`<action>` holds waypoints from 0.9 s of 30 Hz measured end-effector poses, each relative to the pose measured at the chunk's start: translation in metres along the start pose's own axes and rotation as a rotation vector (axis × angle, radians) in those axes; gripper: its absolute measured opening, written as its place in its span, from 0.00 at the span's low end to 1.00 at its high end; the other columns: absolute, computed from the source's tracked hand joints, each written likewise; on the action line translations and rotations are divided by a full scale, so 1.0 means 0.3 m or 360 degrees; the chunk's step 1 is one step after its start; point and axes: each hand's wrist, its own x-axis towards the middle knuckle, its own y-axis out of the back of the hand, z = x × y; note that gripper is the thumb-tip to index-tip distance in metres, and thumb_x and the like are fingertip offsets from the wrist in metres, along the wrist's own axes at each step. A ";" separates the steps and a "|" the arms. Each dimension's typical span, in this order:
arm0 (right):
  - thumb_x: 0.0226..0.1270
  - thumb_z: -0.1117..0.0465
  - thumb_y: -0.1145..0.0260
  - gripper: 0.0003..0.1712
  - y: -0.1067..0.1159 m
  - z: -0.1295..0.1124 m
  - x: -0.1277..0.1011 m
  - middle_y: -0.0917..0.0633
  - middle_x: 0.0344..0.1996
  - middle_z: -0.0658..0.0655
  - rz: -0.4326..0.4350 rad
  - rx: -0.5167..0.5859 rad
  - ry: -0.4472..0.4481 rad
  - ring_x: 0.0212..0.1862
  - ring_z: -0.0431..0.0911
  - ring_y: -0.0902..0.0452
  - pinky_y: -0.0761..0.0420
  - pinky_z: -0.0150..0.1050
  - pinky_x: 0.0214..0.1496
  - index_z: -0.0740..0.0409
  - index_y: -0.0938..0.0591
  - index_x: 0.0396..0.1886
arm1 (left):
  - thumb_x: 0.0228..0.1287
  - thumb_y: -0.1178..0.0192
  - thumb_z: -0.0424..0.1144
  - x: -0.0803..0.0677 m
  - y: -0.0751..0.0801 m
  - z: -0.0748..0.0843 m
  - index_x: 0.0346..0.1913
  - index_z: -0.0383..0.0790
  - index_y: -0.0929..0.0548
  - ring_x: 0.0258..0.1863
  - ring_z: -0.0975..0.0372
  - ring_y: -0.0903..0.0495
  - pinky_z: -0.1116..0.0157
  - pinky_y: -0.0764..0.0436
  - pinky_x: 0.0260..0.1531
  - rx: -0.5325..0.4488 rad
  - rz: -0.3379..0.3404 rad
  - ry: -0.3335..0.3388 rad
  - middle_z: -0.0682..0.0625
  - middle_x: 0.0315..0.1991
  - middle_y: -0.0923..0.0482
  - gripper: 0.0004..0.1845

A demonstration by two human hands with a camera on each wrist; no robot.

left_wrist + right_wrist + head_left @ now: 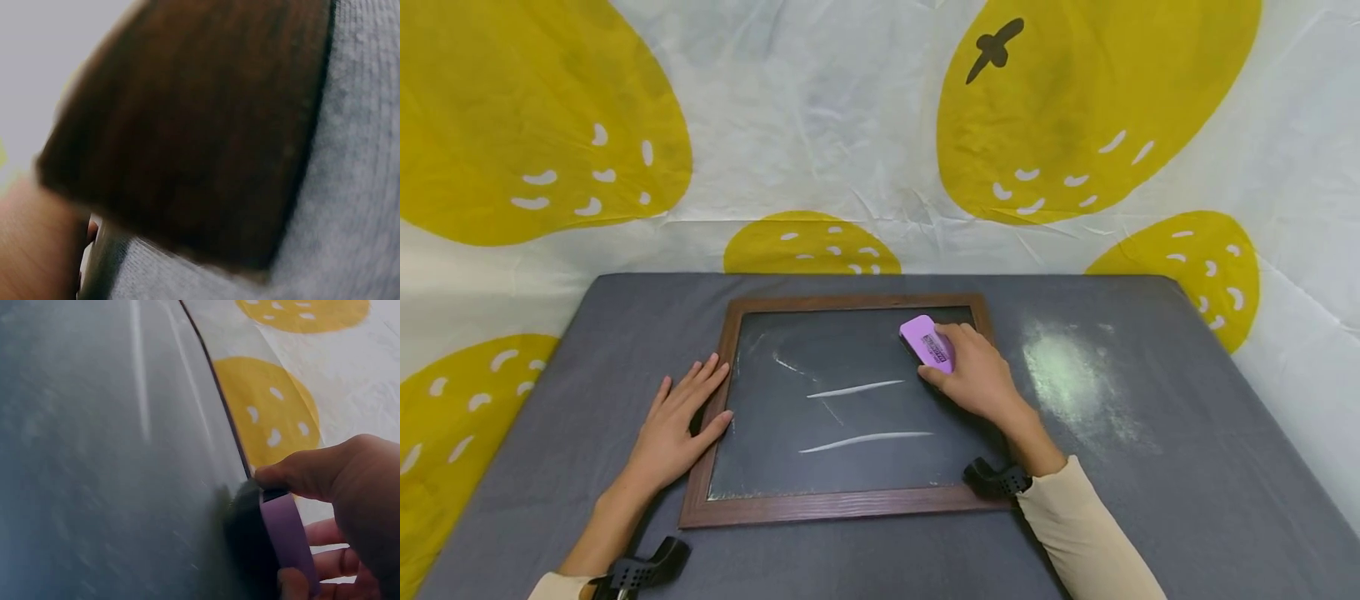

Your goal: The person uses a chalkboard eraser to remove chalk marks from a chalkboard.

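Note:
A framed chalkboard [760, 458] lies flat in the head view, bearing two long white chalk strokes and some faint smears. Near its upper right, my right hand [973, 371] grips a purple chalkboard eraser [927, 342] by its sides. The right wrist view shows thumb and fingers around the purple eraser [289, 534], its dark felt side facing the board surface [112, 456]. My left hand [673, 425] lies with straight fingers spread, fingertips resting on the left side of the brown wooden frame [850, 505]. The left wrist view is mostly filled by the blurred frame [200, 125].
Grey cloth [820, 558] covers the table under the board. To the right, a pale chalk dust patch [1067, 371] marks the cloth. Behind the table hangs a white curtain [820, 125] with yellow fruit shapes. Black wrist cameras [992, 479] are strapped on both arms.

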 end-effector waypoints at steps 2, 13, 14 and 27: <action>0.54 0.48 0.28 0.38 -0.010 -0.005 -0.004 0.22 0.40 0.57 0.0025 -0.0006 0.0030 0.33 0.48 0.28 0.28 0.43 0.27 0.61 0.25 0.62 | 0.65 0.39 0.47 -0.001 -0.002 0.002 0.74 0.46 0.39 0.71 0.47 0.46 0.44 0.59 0.68 0.0002 -0.0001 0.0001 0.45 0.73 0.44 0.36; 0.53 0.48 0.27 0.40 -0.058 -0.091 -0.018 0.22 0.39 0.57 0.0038 0.0012 0.0089 0.31 0.47 0.29 0.27 0.43 0.29 0.65 0.25 0.62 | 0.65 0.39 0.47 -0.005 -0.003 -0.004 0.74 0.46 0.39 0.72 0.48 0.47 0.45 0.59 0.68 0.0012 0.0009 -0.0005 0.45 0.73 0.44 0.36; 0.54 0.48 0.27 0.39 -0.063 -0.102 -0.018 0.22 0.39 0.57 0.0029 0.0013 0.0093 0.31 0.47 0.29 0.27 0.43 0.28 0.65 0.25 0.62 | 0.65 0.39 0.47 -0.005 -0.002 -0.005 0.74 0.46 0.39 0.72 0.48 0.47 0.45 0.59 0.68 0.0010 0.0011 -0.0009 0.44 0.73 0.44 0.36; 0.56 0.47 0.28 0.38 -0.117 -0.224 -0.021 0.22 0.39 0.57 -0.0008 -0.0012 0.0158 0.32 0.47 0.28 0.25 0.42 0.29 0.65 0.25 0.60 | 0.65 0.38 0.47 -0.005 0.002 0.005 0.73 0.46 0.38 0.71 0.47 0.46 0.44 0.59 0.68 0.0005 0.0024 -0.0039 0.43 0.72 0.43 0.36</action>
